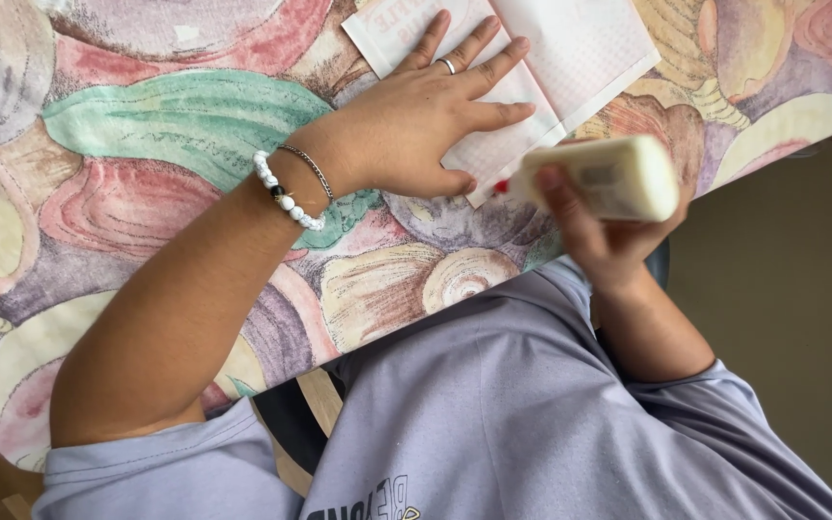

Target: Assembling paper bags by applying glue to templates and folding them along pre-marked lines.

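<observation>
Two hands are in view, both the person's own; the left hand (416, 120) lies flat on a white paper (570, 58), its fingers (493, 67) spread wide and pressing the sheet down onto the desk (146, 144); the right hand (599, 236) is closed around one pale cream bottle (618, 176), held on its side just beside the paper's lower corner, with its small red tip (501, 186) touching or nearly touching that corner, close to the left thumb. One ring sits on a left finger; two bracelets circle the left wrist, one of white beads (281, 197) with a single dark bead, and one thin chain (310, 171). The paper looks like one folded sheet with a crease running across it; its top is cut off by the upper edge of the view, and faint pink print shows through it, too washed out to make out. The desk is covered by one cloth with large shell shapes in pink, green, purple and cream; it fills the left and top of the view. The bottle is blurred, so its label cannot be made out; the right fingers are mostly hidden behind it. The person wears a lilac short-sleeved shirt (493, 414); a strip of striped seat (300, 424) shows below the desk edge.
</observation>
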